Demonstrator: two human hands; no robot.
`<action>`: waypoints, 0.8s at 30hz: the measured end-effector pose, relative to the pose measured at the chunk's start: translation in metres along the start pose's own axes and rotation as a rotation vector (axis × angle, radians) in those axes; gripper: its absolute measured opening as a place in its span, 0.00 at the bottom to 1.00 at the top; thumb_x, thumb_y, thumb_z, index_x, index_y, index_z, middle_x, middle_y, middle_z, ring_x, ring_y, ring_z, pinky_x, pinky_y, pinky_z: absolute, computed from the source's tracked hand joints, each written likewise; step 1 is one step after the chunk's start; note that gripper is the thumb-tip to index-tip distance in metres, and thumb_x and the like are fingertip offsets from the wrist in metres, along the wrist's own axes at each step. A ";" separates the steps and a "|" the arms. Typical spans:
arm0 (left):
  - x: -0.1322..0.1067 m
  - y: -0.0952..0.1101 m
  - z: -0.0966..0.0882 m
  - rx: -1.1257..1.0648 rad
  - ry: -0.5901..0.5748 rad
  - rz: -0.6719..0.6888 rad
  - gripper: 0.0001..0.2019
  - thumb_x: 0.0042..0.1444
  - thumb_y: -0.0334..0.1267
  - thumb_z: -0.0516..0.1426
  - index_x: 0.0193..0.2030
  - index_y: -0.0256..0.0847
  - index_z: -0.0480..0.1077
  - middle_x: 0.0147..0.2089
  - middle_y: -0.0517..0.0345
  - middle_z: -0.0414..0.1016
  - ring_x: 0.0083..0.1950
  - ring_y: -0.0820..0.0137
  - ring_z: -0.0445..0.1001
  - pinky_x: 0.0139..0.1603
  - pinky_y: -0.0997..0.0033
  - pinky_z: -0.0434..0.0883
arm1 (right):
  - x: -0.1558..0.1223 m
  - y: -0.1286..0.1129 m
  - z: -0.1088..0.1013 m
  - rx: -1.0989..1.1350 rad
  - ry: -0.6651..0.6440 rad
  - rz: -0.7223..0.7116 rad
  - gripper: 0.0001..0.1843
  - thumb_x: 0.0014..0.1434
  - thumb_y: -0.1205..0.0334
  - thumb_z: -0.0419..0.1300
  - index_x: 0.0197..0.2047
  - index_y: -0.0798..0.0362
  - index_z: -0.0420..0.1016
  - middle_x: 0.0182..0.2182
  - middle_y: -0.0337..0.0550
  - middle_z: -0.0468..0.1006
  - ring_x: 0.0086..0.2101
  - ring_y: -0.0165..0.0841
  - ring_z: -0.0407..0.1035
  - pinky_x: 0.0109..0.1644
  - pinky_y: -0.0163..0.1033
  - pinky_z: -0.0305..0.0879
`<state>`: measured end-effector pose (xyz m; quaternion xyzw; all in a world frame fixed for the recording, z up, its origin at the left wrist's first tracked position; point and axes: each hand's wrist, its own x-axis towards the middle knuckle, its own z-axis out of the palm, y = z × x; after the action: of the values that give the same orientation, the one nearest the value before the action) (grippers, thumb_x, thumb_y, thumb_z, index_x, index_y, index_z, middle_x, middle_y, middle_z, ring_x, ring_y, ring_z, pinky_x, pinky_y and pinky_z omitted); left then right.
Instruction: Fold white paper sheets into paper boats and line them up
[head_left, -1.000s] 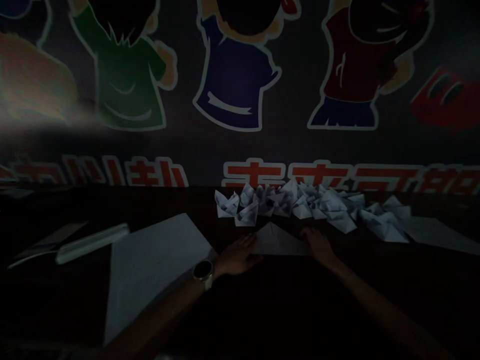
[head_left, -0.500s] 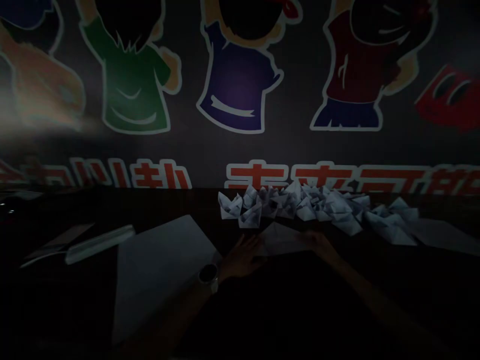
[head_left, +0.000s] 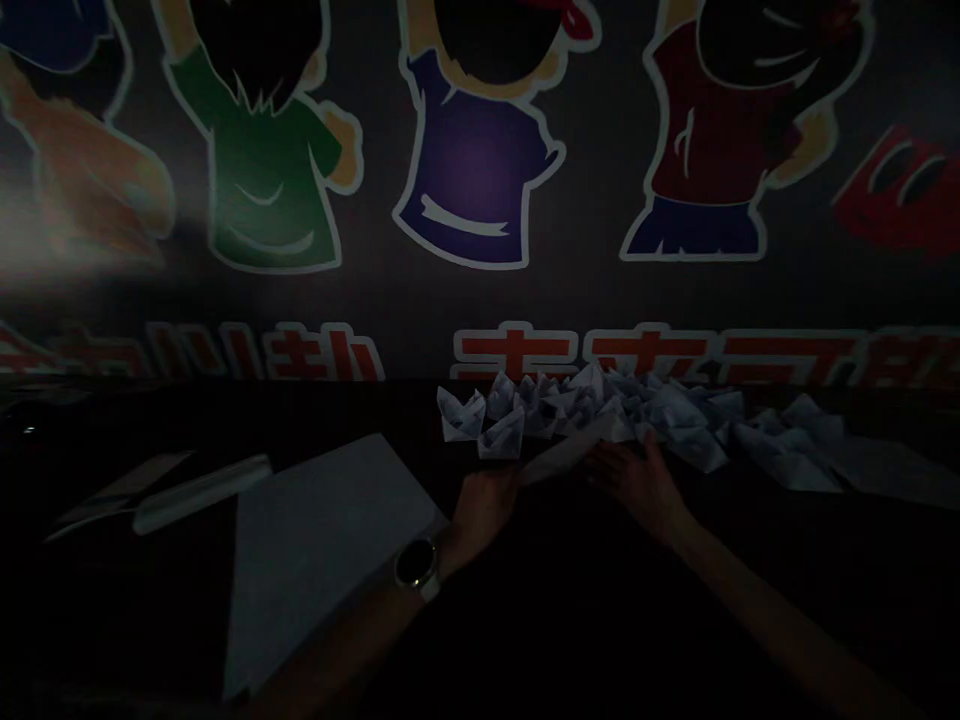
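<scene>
The scene is very dark. My left hand (head_left: 484,508), with a watch on the wrist, is closed on the left end of a folded white paper piece (head_left: 559,455) and lifts it off the dark table. My right hand (head_left: 637,482) is spread open just right of that paper, its fingers near the raised end. Right behind them lies a heap of several folded paper boats (head_left: 600,410).
A stack of plain white sheets (head_left: 315,540) lies left of my left arm. Further left are a long pale flat object (head_left: 202,490) and a thin strip (head_left: 124,485). A wall with cartoon figures and red lettering (head_left: 480,200) rises behind the table.
The folded paper lay flat under both hands; now its right end is tilted up off the table, held at the left end. My right hand has come off it and opened.
</scene>
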<state>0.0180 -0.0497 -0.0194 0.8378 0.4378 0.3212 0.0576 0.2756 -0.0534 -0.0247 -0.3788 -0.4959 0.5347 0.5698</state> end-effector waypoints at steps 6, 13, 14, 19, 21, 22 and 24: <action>-0.007 0.009 0.006 -0.850 0.047 -0.331 0.19 0.55 0.49 0.52 0.36 0.33 0.73 0.34 0.51 0.76 0.33 0.66 0.73 0.32 0.69 0.69 | -0.012 0.019 0.027 -0.231 -0.160 -0.022 0.27 0.44 0.43 0.63 0.42 0.53 0.72 0.44 0.50 0.76 0.46 0.45 0.68 0.50 0.52 0.64; -0.011 0.010 0.025 -0.927 -0.165 -0.295 0.22 0.52 0.53 0.54 0.40 0.33 0.72 0.40 0.50 0.76 0.41 0.61 0.73 0.43 0.63 0.70 | -0.013 0.034 0.030 -0.103 0.005 0.044 0.20 0.44 0.51 0.65 0.40 0.52 0.74 0.38 0.45 0.79 0.40 0.44 0.72 0.46 0.51 0.66; -0.010 0.008 0.025 -0.851 -0.105 -0.268 0.22 0.54 0.52 0.52 0.43 0.34 0.71 0.43 0.49 0.75 0.44 0.61 0.72 0.45 0.62 0.69 | -0.008 0.035 0.022 -0.129 -0.004 0.024 0.21 0.45 0.51 0.64 0.41 0.52 0.73 0.38 0.45 0.79 0.41 0.44 0.72 0.47 0.51 0.66; -0.007 0.001 0.008 -0.270 0.232 -0.058 0.27 0.59 0.45 0.48 0.62 0.37 0.49 0.62 0.43 0.56 0.61 0.59 0.57 0.59 0.56 0.58 | 0.012 0.039 -0.019 -0.601 -0.007 -0.196 0.23 0.45 0.53 0.61 0.44 0.53 0.73 0.42 0.48 0.77 0.44 0.45 0.70 0.49 0.51 0.64; -0.011 0.000 0.002 -0.087 0.071 0.159 0.29 0.58 0.46 0.49 0.64 0.41 0.46 0.66 0.47 0.48 0.65 0.58 0.48 0.63 0.54 0.50 | 0.014 0.043 -0.027 -0.782 -0.034 -0.241 0.22 0.49 0.54 0.57 0.47 0.54 0.71 0.43 0.48 0.77 0.43 0.43 0.70 0.48 0.49 0.64; -0.014 0.000 0.000 -0.036 -0.053 0.264 0.29 0.58 0.47 0.49 0.64 0.43 0.46 0.67 0.49 0.46 0.66 0.58 0.46 0.64 0.53 0.47 | 0.014 0.045 -0.029 -0.864 -0.043 -0.252 0.22 0.51 0.55 0.55 0.49 0.54 0.70 0.42 0.48 0.77 0.42 0.42 0.71 0.48 0.48 0.64; -0.019 0.001 0.001 0.006 -0.277 0.399 0.29 0.58 0.50 0.48 0.64 0.46 0.46 0.67 0.52 0.46 0.66 0.58 0.45 0.64 0.52 0.47 | 0.012 0.047 -0.029 -1.023 -0.032 -0.278 0.22 0.54 0.57 0.52 0.51 0.53 0.69 0.42 0.47 0.76 0.41 0.41 0.70 0.47 0.48 0.64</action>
<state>0.0115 -0.0651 -0.0291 0.9438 0.2525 0.2071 0.0501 0.2923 -0.0316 -0.0743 -0.5310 -0.7475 0.1493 0.3701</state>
